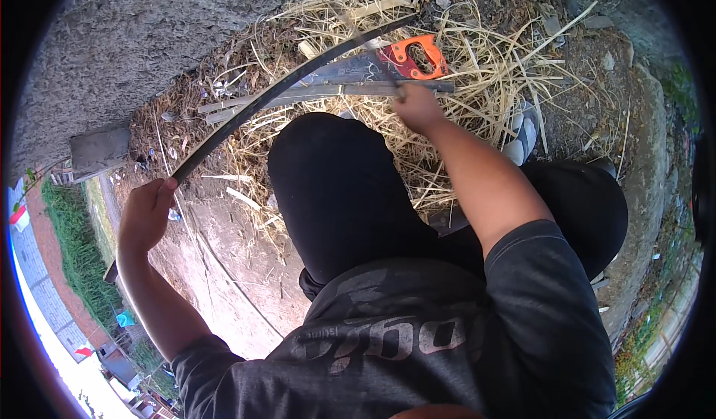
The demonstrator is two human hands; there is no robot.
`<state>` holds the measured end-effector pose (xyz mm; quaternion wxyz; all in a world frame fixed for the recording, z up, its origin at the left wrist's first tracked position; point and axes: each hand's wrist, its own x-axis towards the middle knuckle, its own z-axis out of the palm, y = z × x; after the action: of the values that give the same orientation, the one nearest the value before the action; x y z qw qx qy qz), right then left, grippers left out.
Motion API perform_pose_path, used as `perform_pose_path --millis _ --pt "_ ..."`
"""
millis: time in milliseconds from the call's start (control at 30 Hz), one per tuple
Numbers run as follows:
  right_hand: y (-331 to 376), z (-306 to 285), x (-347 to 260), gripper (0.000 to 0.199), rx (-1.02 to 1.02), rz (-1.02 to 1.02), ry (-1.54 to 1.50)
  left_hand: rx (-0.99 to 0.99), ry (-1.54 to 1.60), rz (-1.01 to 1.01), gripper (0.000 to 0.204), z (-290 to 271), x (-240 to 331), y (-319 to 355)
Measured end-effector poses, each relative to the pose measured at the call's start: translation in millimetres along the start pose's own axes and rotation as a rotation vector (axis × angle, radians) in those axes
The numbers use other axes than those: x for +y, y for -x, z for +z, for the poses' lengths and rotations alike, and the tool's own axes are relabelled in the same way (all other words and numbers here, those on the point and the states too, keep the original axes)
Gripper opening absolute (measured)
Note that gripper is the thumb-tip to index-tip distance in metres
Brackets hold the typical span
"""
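My left hand (146,214) is closed around a long dark strip (257,105), which looks like split bamboo. The strip runs up and right from the fist, and its lower end shows beside my forearm. Closed on the handle of a long, narrow blade, seemingly a knife (384,64), is my right hand (419,108). The knife is smeared by motion, and its blade crosses the strip near the far end; whether they touch, I cannot tell. Beneath them lies a handsaw (420,59) with an orange handle, beside further split strips (373,89).
Pale curled shavings (492,68) cover the ground around my knees. A rough grey wall (149,53) rises at the far left, with a grey block (99,152) by it. A stone edge (649,143) curves along the right. My sandalled foot (524,132) rests among the shavings.
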<state>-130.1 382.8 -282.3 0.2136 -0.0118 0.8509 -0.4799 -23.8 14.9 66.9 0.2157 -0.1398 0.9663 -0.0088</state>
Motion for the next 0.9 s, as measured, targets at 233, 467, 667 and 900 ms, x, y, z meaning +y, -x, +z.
perform_pose_path --millis 233,467,667,900 --pt "0.8 -31.2 7.9 0.032 0.12 0.046 0.092 0.046 -0.08 0.029 0.052 -9.0 13.9 3.6" --pt "-7.6 -16.3 -24.9 0.028 -0.085 -0.059 0.22 0.047 -0.092 -0.012 0.051 -6.8 13.5 5.1" --pt "-30.4 -70.4 -6.9 0.035 -0.089 0.288 0.194 0.102 -0.14 -0.03 0.049 -0.7 24.9 12.2" --pt "13.3 -17.8 -100.7 0.024 -0.218 -0.361 0.081 0.167 -0.285 -0.066 0.042 -19.1 52.2 18.9"
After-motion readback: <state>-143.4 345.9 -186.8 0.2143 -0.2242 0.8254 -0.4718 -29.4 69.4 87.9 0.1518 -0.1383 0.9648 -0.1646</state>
